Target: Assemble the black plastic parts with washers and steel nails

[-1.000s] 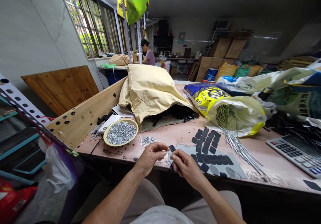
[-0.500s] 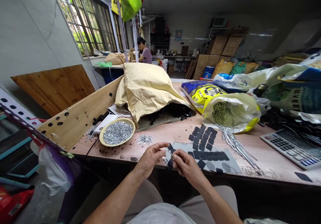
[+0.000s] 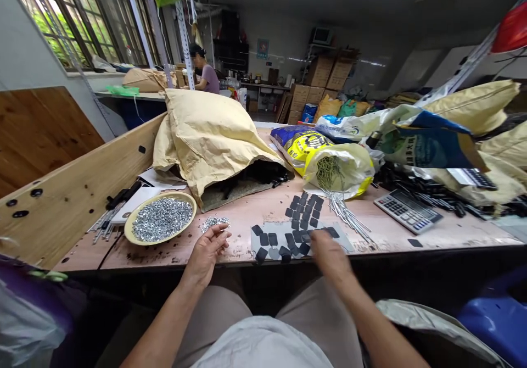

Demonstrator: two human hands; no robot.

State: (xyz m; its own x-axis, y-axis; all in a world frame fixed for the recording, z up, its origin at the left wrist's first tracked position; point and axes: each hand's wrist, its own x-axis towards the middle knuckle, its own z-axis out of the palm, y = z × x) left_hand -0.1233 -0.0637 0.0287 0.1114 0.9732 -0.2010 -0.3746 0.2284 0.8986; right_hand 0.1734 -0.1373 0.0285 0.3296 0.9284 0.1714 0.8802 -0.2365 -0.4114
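Observation:
My left hand (image 3: pixel 207 252) is just in front of a small pile of metal washers (image 3: pixel 216 223), its fingers curled toward the thumb. Whatever may be between the fingertips is too small to make out. To its left, a cream bowl (image 3: pixel 128 230) holds a heap of the same silvery pieces. My right hand (image 3: pixel 332 258) is smeared by motion at the right end of a grey sheet (image 3: pixel 260 228). Its fingertips are not clear. Black square pads (image 3: pixel 272 239) lie on that sheet, and more black pads (image 3: pixel 303 210) are in rows behind it.
A large paper sack (image 3: pixel 209 132) lies open with black parts inside. A yellow bag (image 3: pixel 315 148) spills thin metal rods (image 3: pixel 349 214) onto the table. Further right are a calculator (image 3: pixel 405 211) and black rods. A person (image 3: pixel 209 77) works in the background.
My hands have moved apart, the left toward the washer pile and the right to the right across the pads. The view has turned right.

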